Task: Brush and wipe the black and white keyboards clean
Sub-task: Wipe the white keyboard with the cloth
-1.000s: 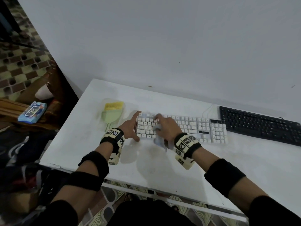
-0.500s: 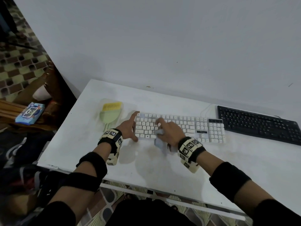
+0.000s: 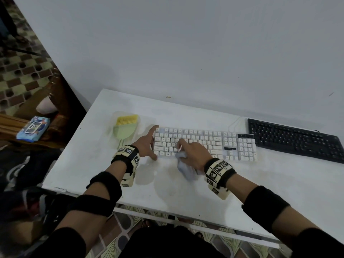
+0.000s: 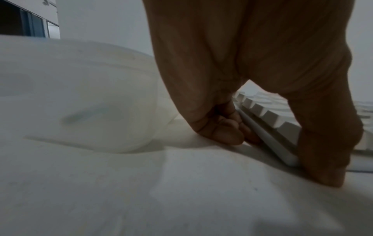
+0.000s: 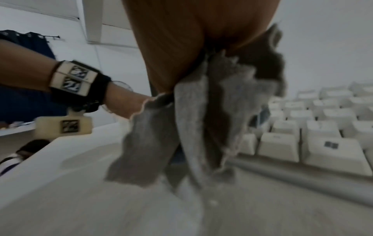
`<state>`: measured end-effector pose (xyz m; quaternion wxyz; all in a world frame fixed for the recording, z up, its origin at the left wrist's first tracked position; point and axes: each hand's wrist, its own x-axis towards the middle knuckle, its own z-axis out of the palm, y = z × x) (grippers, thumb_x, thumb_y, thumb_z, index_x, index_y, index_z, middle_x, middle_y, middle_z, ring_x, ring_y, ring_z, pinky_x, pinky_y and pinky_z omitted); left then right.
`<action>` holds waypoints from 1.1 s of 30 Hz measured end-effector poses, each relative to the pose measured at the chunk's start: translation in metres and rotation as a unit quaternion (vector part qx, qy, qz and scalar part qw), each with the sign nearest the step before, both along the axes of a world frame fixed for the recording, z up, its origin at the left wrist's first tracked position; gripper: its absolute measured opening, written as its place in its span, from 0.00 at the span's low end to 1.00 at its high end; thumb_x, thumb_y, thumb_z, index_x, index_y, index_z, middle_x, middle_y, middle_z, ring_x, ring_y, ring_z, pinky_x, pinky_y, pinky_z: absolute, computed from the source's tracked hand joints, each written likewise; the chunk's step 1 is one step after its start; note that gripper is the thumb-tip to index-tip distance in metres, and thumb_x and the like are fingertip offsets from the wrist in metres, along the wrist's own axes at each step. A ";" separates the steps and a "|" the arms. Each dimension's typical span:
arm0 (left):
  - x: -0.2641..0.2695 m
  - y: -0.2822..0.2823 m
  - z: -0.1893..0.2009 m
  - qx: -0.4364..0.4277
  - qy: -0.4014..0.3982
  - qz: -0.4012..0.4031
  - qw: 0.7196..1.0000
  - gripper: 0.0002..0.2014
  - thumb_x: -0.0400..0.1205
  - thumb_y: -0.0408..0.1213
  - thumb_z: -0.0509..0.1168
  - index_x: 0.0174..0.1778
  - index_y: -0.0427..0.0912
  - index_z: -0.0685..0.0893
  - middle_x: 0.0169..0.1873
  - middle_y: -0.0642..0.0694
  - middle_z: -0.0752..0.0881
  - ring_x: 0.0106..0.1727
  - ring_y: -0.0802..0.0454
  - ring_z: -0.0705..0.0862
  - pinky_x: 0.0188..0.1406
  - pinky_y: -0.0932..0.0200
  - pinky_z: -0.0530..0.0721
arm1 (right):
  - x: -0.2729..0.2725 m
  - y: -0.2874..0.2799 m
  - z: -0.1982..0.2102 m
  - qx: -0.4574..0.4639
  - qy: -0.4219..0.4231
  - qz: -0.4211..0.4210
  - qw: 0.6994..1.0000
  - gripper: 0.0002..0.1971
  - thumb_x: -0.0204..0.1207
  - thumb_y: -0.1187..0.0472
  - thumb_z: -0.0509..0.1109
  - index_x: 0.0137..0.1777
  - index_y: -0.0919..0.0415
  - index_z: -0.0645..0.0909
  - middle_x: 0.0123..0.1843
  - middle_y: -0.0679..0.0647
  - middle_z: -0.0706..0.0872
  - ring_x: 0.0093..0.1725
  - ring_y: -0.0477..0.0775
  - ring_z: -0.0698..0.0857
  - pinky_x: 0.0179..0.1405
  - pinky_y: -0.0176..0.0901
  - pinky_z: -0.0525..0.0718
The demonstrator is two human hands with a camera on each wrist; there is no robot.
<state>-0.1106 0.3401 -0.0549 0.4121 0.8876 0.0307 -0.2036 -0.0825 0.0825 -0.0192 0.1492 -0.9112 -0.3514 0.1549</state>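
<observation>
The white keyboard [image 3: 204, 140] lies mid-table, with the black keyboard [image 3: 297, 140] to its right. My left hand [image 3: 147, 144] holds the white keyboard's left end between the index finger at the far corner and the thumb at the near corner. In the left wrist view the other fingers [image 4: 222, 127] curl against the keyboard's side [image 4: 270, 118]. My right hand [image 3: 193, 153] grips a bunched grey cloth [image 3: 183, 168] over the lower left keys. In the right wrist view the cloth [image 5: 193, 119] hangs down onto the table before the keys [image 5: 322, 135].
A green brush with yellow bristles [image 3: 124, 127] lies on a clear tray left of the white keyboard. The white table [image 3: 186, 192] meets the wall behind. A blue pack of wipes [image 3: 33, 128] sits on furniture off the table's left edge.
My right hand has slid the cloth slightly toward the keyboard's near edge. The left hand has stayed at the keyboard's left end.
</observation>
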 end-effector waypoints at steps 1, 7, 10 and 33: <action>0.000 0.000 0.001 0.001 -0.001 -0.002 1.000 0.71 0.65 0.27 0.86 0.90 0.55 0.39 0.44 0.50 0.85 0.42 0.58 0.83 0.41 0.64 0.77 | 0.003 0.000 0.001 0.005 0.004 -0.002 1.000 0.20 0.76 0.57 0.74 0.63 0.52 0.70 0.47 0.54 0.91 0.43 0.60 0.86 0.41 0.51 0.86; -0.002 0.000 0.001 -0.002 -0.005 -0.002 1.000 0.70 0.65 0.26 0.86 0.90 0.55 0.40 0.47 0.42 0.87 0.42 0.54 0.84 0.43 0.62 0.79 | 0.043 0.009 0.014 0.084 -0.053 -0.139 0.985 0.15 0.79 0.62 0.70 0.63 0.55 0.71 0.48 0.54 0.90 0.43 0.59 0.87 0.42 0.53 0.87; 0.000 -0.001 0.002 -0.002 -0.003 -0.004 1.000 0.71 0.65 0.27 0.86 0.90 0.56 0.39 0.47 0.41 0.88 0.43 0.52 0.85 0.45 0.60 0.80 | 0.037 0.006 0.009 0.074 -0.062 -0.122 0.988 0.11 0.81 0.59 0.69 0.61 0.58 0.75 0.48 0.57 0.90 0.44 0.61 0.86 0.42 0.54 0.86; 0.000 0.000 0.000 0.004 -0.005 -0.006 1.000 0.71 0.65 0.28 0.86 0.90 0.56 0.39 0.50 0.40 0.87 0.43 0.54 0.84 0.43 0.64 0.78 | 0.017 -0.013 -0.005 0.088 -0.045 -0.126 0.987 0.10 0.81 0.55 0.71 0.59 0.55 0.77 0.47 0.54 0.90 0.42 0.57 0.87 0.40 0.48 0.86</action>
